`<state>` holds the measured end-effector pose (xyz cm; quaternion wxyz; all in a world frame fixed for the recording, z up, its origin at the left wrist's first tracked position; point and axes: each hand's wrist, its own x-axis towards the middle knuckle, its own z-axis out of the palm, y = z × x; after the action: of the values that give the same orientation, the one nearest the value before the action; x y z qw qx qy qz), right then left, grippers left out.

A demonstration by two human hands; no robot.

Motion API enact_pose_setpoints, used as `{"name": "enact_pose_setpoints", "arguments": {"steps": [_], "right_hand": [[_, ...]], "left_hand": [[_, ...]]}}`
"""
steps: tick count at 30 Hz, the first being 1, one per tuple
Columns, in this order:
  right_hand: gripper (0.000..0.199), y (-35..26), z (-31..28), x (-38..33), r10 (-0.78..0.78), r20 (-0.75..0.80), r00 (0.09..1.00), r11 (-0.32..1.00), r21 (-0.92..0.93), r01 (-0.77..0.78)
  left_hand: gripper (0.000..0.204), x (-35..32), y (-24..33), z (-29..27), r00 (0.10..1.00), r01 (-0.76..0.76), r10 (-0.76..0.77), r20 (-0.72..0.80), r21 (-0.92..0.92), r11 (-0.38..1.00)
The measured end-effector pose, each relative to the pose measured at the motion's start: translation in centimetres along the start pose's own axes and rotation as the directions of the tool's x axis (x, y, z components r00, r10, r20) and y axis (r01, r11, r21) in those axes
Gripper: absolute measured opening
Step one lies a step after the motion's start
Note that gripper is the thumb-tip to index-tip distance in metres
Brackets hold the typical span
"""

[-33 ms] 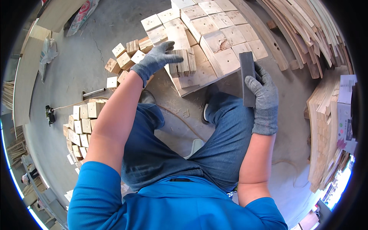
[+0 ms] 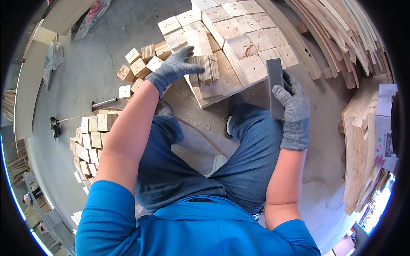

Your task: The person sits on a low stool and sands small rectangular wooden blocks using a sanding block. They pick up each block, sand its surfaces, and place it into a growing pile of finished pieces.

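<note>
My left hand (image 2: 178, 65), in a grey knit glove, is open with fingers spread, at the left side of a layered plywood block (image 2: 206, 71). One fingertip overlaps the block's edge; whether it presses on it I cannot tell. The plywood block rests on a light wooden board (image 2: 222, 83) beside rows of square wood blocks (image 2: 252, 64). In my right hand (image 2: 294, 104), also gloved, is a long, flat dark grey bar (image 2: 275, 87), held upright off the right front corner of those blocks. My thumb lies across its face; the other fingers are mostly hidden behind it.
Loose wood blocks (image 2: 139, 67) lie left of the board, and a larger pile of blocks (image 2: 91, 141) is beside my left arm. A hammer (image 2: 104, 103) and a dark tool with a hose (image 2: 55, 128) lie on the floor. Long planks (image 2: 331, 38) are stacked at the right.
</note>
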<state>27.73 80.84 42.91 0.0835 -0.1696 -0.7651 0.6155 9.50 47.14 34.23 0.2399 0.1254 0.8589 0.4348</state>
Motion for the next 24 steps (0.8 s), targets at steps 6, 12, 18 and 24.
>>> {"name": "enact_pose_setpoints", "arguments": {"steps": [6, 12, 18, 24], "right_hand": [[0.066, 0.3, 0.9, 0.0, -0.027, 0.027, 0.999, 0.998, -0.056, 0.029], [0.067, -0.3, 2.6, -0.4, -0.137, 0.079, 0.987, 0.943, -0.294, 0.154], [0.068, 1.1, 3.0, -0.5, -0.219, 0.121, 0.968, 0.845, -0.473, 0.250], [0.070, 1.3, 3.2, -0.6, -0.256, 0.152, 0.955, 0.762, -0.576, 0.296]], "left_hand": [[0.140, -2.5, -1.4, 0.9, 0.998, -0.042, 0.049, -0.028, 0.203, 0.978], [0.136, -2.6, -2.7, 2.1, 0.996, -0.042, 0.058, -0.068, 0.218, 0.975], [0.126, -1.7, -2.1, 3.5, 0.993, -0.052, 0.056, -0.107, 0.043, 0.998], [0.107, -1.9, -2.9, 5.0, 0.972, -0.156, 0.142, -0.189, -0.064, 0.986]]}}
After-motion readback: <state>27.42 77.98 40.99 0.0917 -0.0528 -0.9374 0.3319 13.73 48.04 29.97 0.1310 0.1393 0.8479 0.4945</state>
